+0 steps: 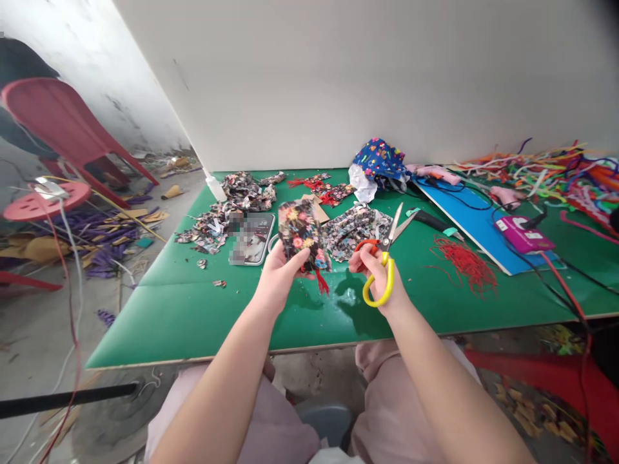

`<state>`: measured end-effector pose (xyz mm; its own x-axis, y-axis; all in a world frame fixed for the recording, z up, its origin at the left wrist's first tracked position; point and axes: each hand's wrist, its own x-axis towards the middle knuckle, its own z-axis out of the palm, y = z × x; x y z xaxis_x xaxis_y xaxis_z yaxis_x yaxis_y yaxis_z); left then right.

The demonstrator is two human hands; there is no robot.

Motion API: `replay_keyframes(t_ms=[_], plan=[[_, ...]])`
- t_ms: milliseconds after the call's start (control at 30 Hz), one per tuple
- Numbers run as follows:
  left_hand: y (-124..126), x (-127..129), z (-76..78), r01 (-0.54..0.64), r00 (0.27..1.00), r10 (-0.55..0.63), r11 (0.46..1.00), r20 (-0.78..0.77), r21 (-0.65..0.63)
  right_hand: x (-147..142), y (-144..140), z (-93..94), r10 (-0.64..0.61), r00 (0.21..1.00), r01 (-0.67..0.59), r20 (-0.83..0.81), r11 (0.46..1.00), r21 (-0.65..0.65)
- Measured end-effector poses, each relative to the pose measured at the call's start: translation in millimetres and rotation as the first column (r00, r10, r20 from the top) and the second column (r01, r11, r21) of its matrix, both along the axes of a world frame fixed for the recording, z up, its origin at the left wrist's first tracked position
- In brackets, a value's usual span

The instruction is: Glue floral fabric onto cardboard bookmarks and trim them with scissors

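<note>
**Floral fabric piece held up beside scissors over a green table**

The left hand (pixel 279 274) is pinched closed on a small floral fabric piece (pixel 302 240), thumb on its lower edge, holding it upright just above the table; a red tassel (pixel 322 282) hangs from its bottom. The right hand (pixel 380 274) is closed through the yellow loop of a pair of scissors (pixel 384 261), blades parted and pointing up and away, just beside the fabric.

The piece looks light and soft, likely to flop unless gripped near an edge, as it is now. The scissors are stiff and sharp-tipped, best held by the handles.

The green table (pixel 193 316) carries more floral fabric scraps (pixel 242 193), a phone (pixel 252 238), a tangle of red cord (pixel 467 264), a blue board (pixel 476 225) and a pink glue gun (pixel 435 172). A white wall (pixel 338 77) backs it. Red plastic chairs (pixel 62 122) and litter sit on the floor to the left.
</note>
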<state>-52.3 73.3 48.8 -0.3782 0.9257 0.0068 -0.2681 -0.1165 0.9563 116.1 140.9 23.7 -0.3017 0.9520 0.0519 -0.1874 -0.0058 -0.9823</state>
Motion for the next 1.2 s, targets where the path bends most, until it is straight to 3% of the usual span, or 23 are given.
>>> replay_keyframes(t_ms=[167, 400, 533, 600, 667, 733, 800, 900, 1033, 1200], plan=[[1.4, -3.6, 0.0, -0.153, 0.987, 0.148, 0.984, 0.061, 0.092, -3.3, -11.1, 8.4, 0.199, 0.968, -0.2, 0.153, 0.98, -0.012], [-0.5, -2.4, 0.6, -0.122, 0.993, 0.122, 0.99, 0.008, 0.072, -4.6, -12.8, 10.2, 0.177, 0.953, -0.15, 0.246, 0.981, -0.127], [-3.9, -0.5, 0.4, 0.07, 0.979, -0.075, 0.997, -0.19, -0.033, 0.5, -9.4, 9.3, 0.03, 0.969, -0.036, 0.244, 0.999, 0.019], [-5.2, 1.1, -0.8, 0.208, 0.932, -0.227, 0.974, -0.282, -0.095, 4.7, -8.4, 8.9, -0.029, 0.964, -0.015, 0.264, 0.986, 0.163], [-5.3, 2.8, -2.1, 0.264, 0.903, -0.29, 0.957, -0.316, -0.123, 9.0, -7.9, 8.7, -0.053, 0.96, -0.027, 0.275, 0.96, 0.278], [-4.0, 4.2, -1.7, 0.204, 0.948, -0.219, 0.975, -0.231, -0.087, 12.3, -8.0, 9.1, -0.048, 0.974, -0.029, 0.221, 0.943, 0.331], [-2.1, 5.5, 1.9, 0.049, 0.998, -0.049, 0.999, -0.047, -0.007, 13.6, -9.4, 10.1, -0.016, 0.99, -0.033, 0.143, 0.943, 0.33], [-0.7, 8.8, 13.3, -0.168, 0.974, 0.15, 0.981, 0.169, 0.096, 12.0, -15.3, 12.6, 0.09, 0.99, -0.117, 0.107, 0.951, 0.287], [-3.9, 15.6, 28.8, -0.266, 0.947, 0.226, 0.951, 0.23, 0.159, 7.8, -25.8, 17.6, 0.247, 0.914, -0.328, 0.323, 0.916, 0.23], [-11.3, 18.4, 35.7, -0.31, 0.937, 0.26, 0.928, 0.235, 0.207, 8.1, -29.7, 22.5, 0.106, 0.847, -0.339, 0.52, 0.862, 0.376]])
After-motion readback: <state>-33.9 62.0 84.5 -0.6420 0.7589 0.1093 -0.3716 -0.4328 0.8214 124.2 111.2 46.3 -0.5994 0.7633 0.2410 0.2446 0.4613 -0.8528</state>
